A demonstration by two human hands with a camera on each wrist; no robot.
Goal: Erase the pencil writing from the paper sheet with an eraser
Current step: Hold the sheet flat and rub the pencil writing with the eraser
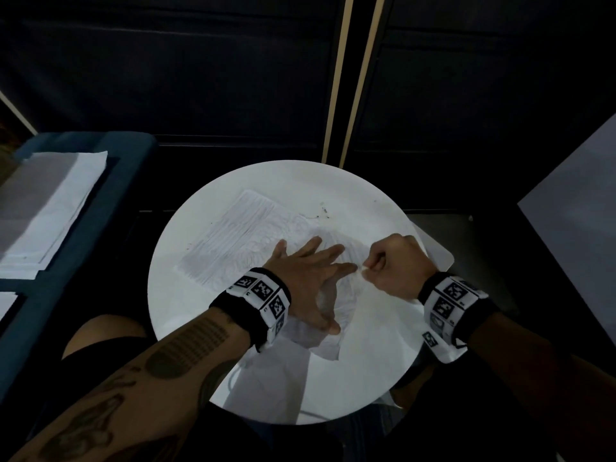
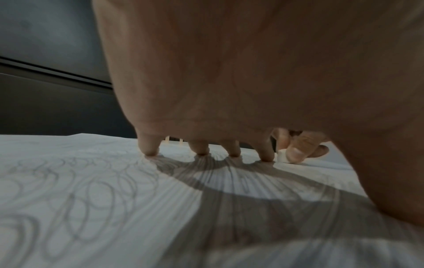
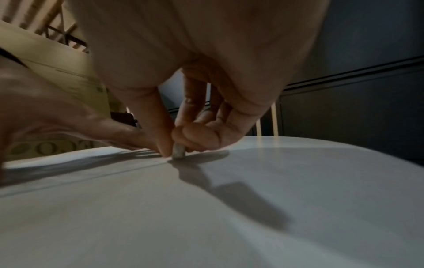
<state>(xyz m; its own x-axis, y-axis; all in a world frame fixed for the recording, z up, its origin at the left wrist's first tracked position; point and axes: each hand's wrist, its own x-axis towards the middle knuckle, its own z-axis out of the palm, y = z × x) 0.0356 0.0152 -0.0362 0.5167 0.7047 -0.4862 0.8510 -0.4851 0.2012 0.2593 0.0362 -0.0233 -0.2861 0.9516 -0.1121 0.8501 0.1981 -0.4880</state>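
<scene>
Showing, head view, centre frame: left hand [image 1: 308, 278] spread flat on paper sheet [image 1: 233, 241] atop round counter [image 1: 366, 201]. Left wrist view: straight fingertips [image 2: 150, 151] press pencil scribbles. Right wrist view: right hand [image 3: 183, 134], its grip pinching eraser [image 3: 178, 153] against the sheet.

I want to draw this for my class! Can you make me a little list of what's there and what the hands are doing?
table: round white table
paper: paper sheet covered in pencil scribbles
left hand: left hand spread, fingertips pressing the paper
right hand: right hand pinching a small eraser
eraser: tip touching down near the paper's right edge
</scene>
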